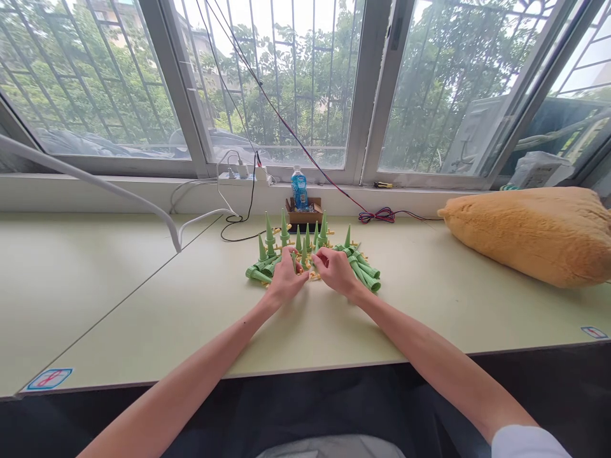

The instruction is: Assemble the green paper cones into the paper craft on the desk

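My left hand (285, 278) curls around a green plastic spike (294, 261), thumb on its near side. Close beside it, my right hand (335, 270) has its fingers drawn together in a pinch; whatever sits between them is too small to make out. Small yellow plastic pieces (314, 275) lie on the table between the hands. Behind them stand several upright green cone spikes (270, 236) with yellow side pieces. More green cones (366, 273) lie on their sides to the right, and another pile of green cones (259, 275) lies at the left.
A small cardboard box (304, 215) stands behind the spikes with a blue-liquid bottle (299, 189) in it. Coiled red and black wire (377, 216) lies near the window ledge. A large orange plush cushion (529, 236) takes up the right. White cable (119, 184) crosses the left side.
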Available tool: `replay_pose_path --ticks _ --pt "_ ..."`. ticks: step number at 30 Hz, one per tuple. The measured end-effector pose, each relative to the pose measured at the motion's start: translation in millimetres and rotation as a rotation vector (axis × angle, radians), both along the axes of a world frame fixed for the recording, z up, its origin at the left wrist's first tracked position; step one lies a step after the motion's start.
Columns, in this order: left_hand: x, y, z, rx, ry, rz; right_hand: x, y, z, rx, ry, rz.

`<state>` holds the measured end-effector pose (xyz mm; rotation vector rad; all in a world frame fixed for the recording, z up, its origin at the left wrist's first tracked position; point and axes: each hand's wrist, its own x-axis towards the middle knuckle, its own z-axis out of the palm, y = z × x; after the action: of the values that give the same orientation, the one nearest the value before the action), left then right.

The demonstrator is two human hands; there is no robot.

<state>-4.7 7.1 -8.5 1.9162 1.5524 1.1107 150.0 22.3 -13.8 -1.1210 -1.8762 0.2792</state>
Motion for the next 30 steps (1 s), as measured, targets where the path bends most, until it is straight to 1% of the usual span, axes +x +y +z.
replay_pose_path --ticks 9,19,30 --pt "-0.5 0.3 0.1 -0.026 -0.09 -0.018 -1.0 1.1 -2.0 -0.029 -0.022 0.012" --pt "-1.4 1.5 -2.5 0.011 -0.088 -0.015 -0.1 1.3 -4.0 -0.033 -0.061 0.007" --pt "-1.4 0.0 -2.2 -0.006 -0.106 -0.018 0.2 -0.5 -2.4 -0.064 -0.103 0.007"
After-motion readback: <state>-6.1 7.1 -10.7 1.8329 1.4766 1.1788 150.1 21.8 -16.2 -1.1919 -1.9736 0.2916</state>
